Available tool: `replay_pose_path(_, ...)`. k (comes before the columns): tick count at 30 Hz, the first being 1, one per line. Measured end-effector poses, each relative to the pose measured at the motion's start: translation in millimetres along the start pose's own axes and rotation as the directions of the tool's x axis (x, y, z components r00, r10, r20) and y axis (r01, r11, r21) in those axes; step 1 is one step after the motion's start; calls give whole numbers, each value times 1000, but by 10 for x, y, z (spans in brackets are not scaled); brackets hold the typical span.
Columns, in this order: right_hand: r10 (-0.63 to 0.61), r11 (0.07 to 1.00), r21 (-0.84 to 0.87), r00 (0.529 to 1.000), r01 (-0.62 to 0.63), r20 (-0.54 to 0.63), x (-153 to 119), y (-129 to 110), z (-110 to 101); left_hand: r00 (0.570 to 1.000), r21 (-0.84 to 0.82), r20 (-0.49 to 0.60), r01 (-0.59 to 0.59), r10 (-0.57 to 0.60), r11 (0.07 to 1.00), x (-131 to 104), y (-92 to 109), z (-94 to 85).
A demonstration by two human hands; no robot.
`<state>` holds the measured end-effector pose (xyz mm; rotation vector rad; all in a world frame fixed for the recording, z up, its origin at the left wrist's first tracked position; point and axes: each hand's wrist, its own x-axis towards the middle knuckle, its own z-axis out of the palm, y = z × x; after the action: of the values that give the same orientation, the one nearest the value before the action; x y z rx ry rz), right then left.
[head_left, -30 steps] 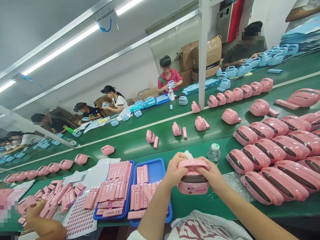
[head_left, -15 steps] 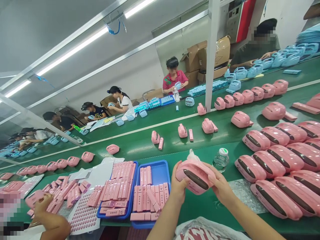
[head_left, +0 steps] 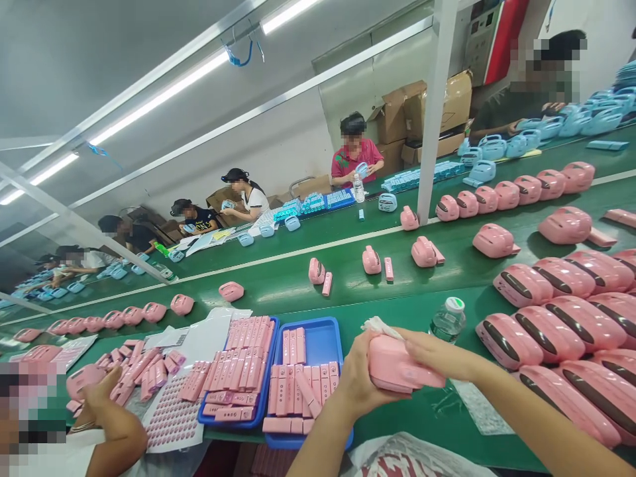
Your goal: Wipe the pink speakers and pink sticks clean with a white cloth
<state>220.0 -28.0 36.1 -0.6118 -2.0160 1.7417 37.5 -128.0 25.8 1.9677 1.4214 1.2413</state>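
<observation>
A pink rounded casing (head_left: 395, 368) is held above the green table, its plain side turned up and no dark window showing. My left hand (head_left: 360, 377) is wrapped round its left end. Across the top and right side lies my right hand (head_left: 432, 351), pressing a white cloth (head_left: 380, 326) against the casing's upper edge. Just left of my hands is a blue tray (head_left: 338, 341) with pink bars (head_left: 293, 344) in it. A clear bottle with a green and white cap (head_left: 448, 319) stands behind my right forearm.
Rows of pink casings with dark windows (head_left: 561, 318) fill the right side. Another blue tray (head_left: 268, 384) stacked with pink bars is to the left, beside a sticker sheet (head_left: 176, 417) and a neighbour's hand (head_left: 102, 391). Pink casings line the belt (head_left: 268, 265); several people sit beyond.
The casing has been turned over, so its dark window no longer shows. My right hand has moved over its top with the white cloth. The view has shifted slightly.
</observation>
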Motion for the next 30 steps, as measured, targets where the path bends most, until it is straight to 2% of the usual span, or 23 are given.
replay_pose_path(2, 32, 971, 237, 999, -26, -23, 29, 74, 0, 974, 91, -73, -209, 216, 974, 6, -2, -25)
replay_pose_path(5, 38, 816, 577, 995, 22, -93, 39, 123, 85, 874, 227, -206, -395, 440, 890, 19, -28, -45)
replay_pose_path(7, 68, 679, 731, 987, 61, -146, 45, 130, 181, 815, 288, -245, -455, 525, 842, 8, -57, -29)
replay_pose_path(9, 155, 540, 837, 968, 86, -199, 70, 149, 283, 770, 317, -249, -509, 588, 800, -19, -84, 4)
replay_pose_path(11, 257, 446, 888, 934, 114, -249, 113, 194, 375, 741, 319, -252, -544, 623, 776, -45, -97, 37)
replay_pose_path(12, 302, 430, 892, 909, 140, -288, 138, 226, 413, 743, 308, -261, -541, 617, 782, -51, -96, 49)
replay_pose_path(13, 338, 431, 885, 879, 173, -337, 160, 259, 445, 759, 288, -282, -517, 587, 806, -51, -90, 58)
replay_pose_path(15, 386, 451, 858, 813, 245, -435, 189, 319, 491, 824, 202, -354, -395, 442, 896, -30, -67, 75)
replay_pose_path(17, 407, 479, 818, 745, 320, -529, 186, 351, 524, 888, 23, -431, -168, 161, 986, 7, -35, 103)
replay_pose_path(18, 402, 506, 787, 710, 354, -578, 174, 352, 539, 895, -102, -446, -33, -16, 994, 25, -18, 126)
replay_pose_path(19, 385, 545, 746, 677, 382, -628, 159, 345, 552, 879, -240, -434, 99, -198, 966, 39, -1, 156)
replay_pose_path(20, 356, 597, 692, 640, 405, -681, 144, 330, 563, 845, -378, -391, 214, -365, 901, 49, 17, 192)
replay_pose_path(22, 266, 721, 546, 558, 427, -786, 119, 285, 565, 774, -591, -246, 357, -584, 723, 52, 55, 269)
replay_pose_path(23, 224, 773, 475, 520, 420, -824, 111, 259, 553, 761, -652, -169, 390, -626, 650, 48, 75, 303)
replay_pose_path(25, 178, 842, 391, 492, 372, -852, 98, 208, 497, 785, -702, -65, 403, -616, 587, 37, 112, 349)
replay_pose_path(27, 196, 866, 403, 541, 295, -818, 80, 169, 417, 822, -707, -11, 396, -569, 586, 33, 142, 360)
replay_pose_path(29, 194, 890, 395, 596, 227, -779, 44, 156, 347, 836, -714, 1, 385, -549, 584, 37, 158, 345)
replay_pose_path(30, 168, 917, 345, 591, 201, -789, 19, 161, 326, 832, -722, -4, 381, -555, 577, 41, 159, 335)
